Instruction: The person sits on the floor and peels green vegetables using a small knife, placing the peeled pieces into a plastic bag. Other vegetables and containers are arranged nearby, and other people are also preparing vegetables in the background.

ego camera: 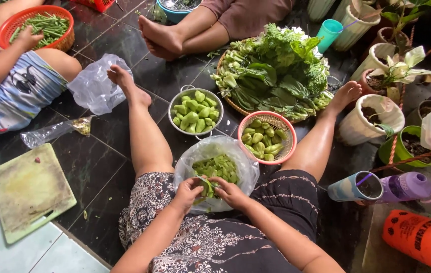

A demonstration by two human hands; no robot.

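both hands meet on one green vegetable piece [206,188] at the near rim of the clear plastic bag [248,169] in the person's lap: left hand [187,193] pinches it, right hand [229,192] closes on its other end. best to keep it over the bag's mouth so scraps drop inside. beyond stand a metal colander [175,107] and a pink basket [288,132] on the dark tiled floor [99,167].
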